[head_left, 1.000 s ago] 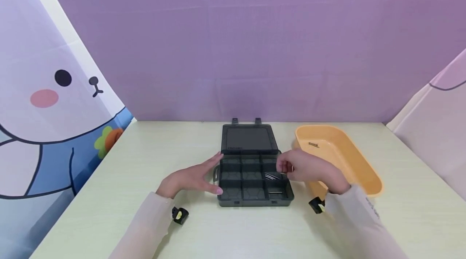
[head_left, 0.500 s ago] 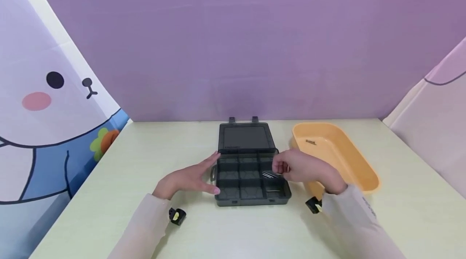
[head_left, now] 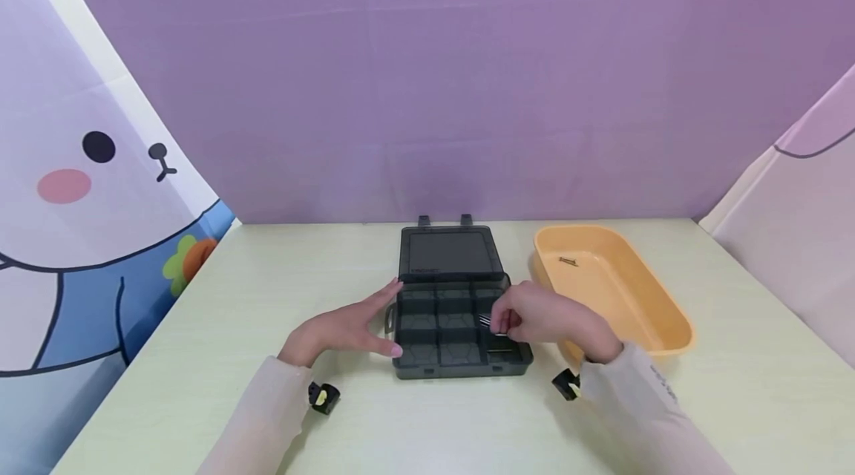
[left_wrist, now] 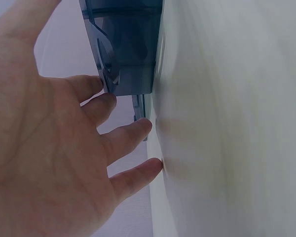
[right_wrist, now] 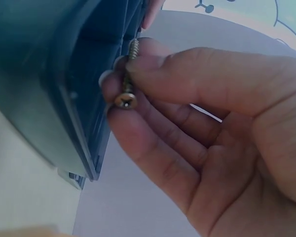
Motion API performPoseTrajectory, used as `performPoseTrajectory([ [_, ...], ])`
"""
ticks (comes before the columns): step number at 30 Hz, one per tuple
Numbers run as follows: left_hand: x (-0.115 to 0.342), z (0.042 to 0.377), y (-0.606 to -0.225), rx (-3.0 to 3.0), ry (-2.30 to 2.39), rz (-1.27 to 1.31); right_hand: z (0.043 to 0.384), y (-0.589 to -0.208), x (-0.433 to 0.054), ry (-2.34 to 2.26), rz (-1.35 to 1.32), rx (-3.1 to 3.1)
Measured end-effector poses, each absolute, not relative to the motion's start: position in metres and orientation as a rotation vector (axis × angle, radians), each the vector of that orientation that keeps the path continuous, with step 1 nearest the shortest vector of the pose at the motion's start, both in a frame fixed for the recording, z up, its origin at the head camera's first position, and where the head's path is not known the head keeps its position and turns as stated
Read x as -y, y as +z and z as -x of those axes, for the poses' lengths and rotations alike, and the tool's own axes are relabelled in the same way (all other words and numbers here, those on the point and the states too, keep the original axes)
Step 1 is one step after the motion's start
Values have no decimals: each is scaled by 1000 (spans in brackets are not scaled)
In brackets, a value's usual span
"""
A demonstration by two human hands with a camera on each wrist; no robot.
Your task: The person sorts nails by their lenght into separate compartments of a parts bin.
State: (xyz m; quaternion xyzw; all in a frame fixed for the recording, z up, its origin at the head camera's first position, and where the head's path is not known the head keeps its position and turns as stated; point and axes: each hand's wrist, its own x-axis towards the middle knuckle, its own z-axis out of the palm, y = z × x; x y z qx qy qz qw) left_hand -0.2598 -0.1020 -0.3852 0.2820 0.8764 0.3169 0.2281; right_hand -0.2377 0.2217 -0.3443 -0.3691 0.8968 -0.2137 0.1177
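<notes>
A dark translucent compartment box (head_left: 461, 369) lies on the table with its lid (head_left: 450, 251) folded back. My right hand (head_left: 531, 315) is over the box's right column, and in the right wrist view its thumb and fingers pinch a brass-coloured screw (right_wrist: 126, 94) with a cross-slot head. Several silvery screws or pins (head_left: 485, 321) show in the right column's middle compartment, partly hidden by that hand. One thin piece (head_left: 499, 350) lies in the front right compartment. My left hand (head_left: 344, 330) is spread at the box's left side, fingers extended, fingertips right at its edge.
Right of the box stands a yellow-orange tray (head_left: 657, 297) with a few small screws (head_left: 568, 261) near its back left. A purple cloth (head_left: 467, 89) hangs behind the pale table (head_left: 427, 430). The right forearm passes in front of the tray.
My right hand has shifted slightly left and toward the front, over the right column, covering more of the silvery pieces. The left hand keeps its place at the box. The head view has tilted slightly.
</notes>
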Motion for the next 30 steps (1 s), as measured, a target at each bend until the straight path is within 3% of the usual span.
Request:
performPoseTrajectory([
  [30,103,260,-385,-2413,866,-786,240,-342,-222,-651,1011,-2629],
])
